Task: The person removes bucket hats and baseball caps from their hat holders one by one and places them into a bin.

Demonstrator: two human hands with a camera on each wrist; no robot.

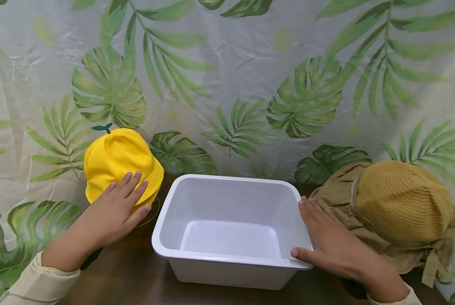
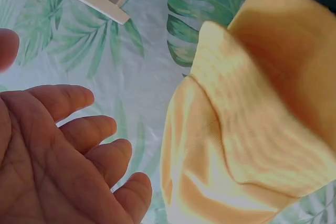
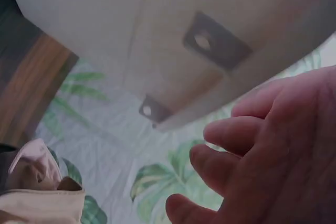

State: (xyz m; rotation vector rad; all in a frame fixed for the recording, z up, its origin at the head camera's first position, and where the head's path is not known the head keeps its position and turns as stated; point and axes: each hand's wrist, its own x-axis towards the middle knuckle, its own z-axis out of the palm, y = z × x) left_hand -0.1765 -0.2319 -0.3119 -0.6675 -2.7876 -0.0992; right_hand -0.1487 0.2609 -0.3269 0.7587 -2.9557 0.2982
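White tub: we see the tub (image 1: 231,272) upright on the brown table (image 1: 122,273), between two hats.
Yellow hat: we find the hat (image 1: 117,152) left of the tub, a small green sprout on top.
Left hand: our left hand (image 1: 114,214) is before the yellow hat, fingers loose and holding nothing; the left wrist view shows a gap between them.
Right hand: our right hand (image 1: 334,241) is at the tub's right rim, fingers extended, gripping nothing; we cannot tell whether it touches.
Tan hat: we see this hat (image 1: 404,201) right of the tub.
Backdrop: leaf-print cloth (image 1: 238,63) behind everything.
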